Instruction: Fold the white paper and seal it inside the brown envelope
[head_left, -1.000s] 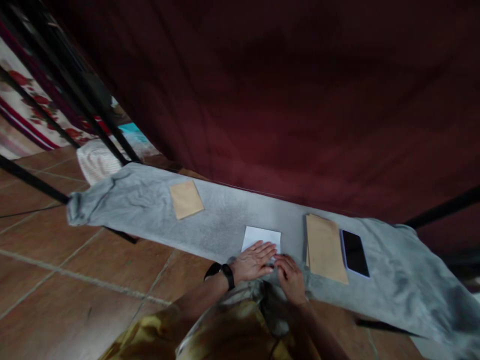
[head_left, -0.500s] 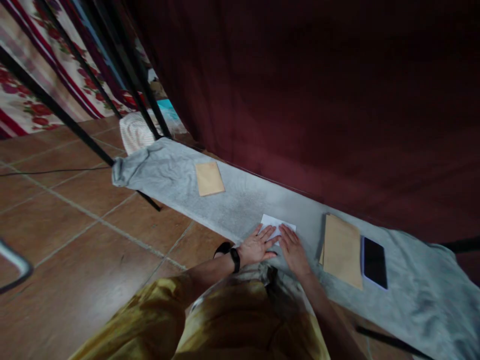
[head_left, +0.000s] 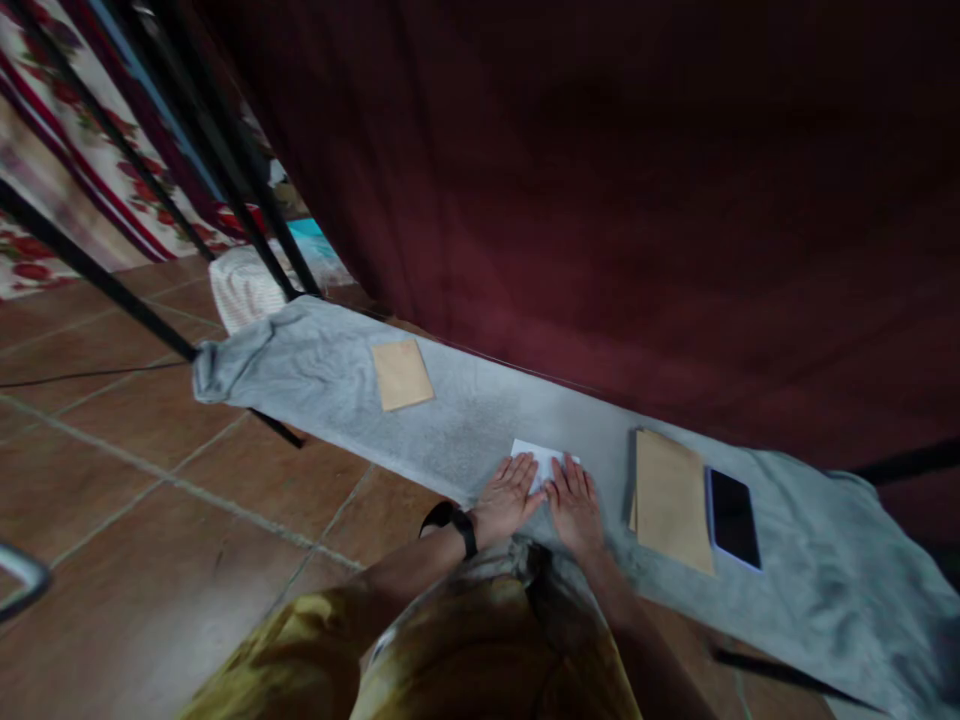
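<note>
A small white sheet of paper [head_left: 534, 452] lies on the grey cloth-covered bench [head_left: 480, 400], right in front of me. My left hand [head_left: 508, 497] rests flat on its left part, fingers stretched out. On the paper's right part lies my right hand [head_left: 574, 503], also flat with fingers extended. Both hands hide the paper's near portion, and the thumbs come close together. To the right is a stack of brown paper envelopes [head_left: 673, 500], apart from my right hand. Further left on the bench is a single smaller brown envelope [head_left: 403, 375].
A phone [head_left: 734, 517] in a light purple case lies beside the brown stack. Behind the bench hangs a dark red curtain [head_left: 570, 250]. Black metal poles [head_left: 97, 270] stand at the left, over a tiled floor [head_left: 187, 490] with a cable [head_left: 90, 377].
My left hand has shifted so its fingers point more forward, its thumb now near the right hand. Both hands stay on the paper. The whole view has turned slightly.
</note>
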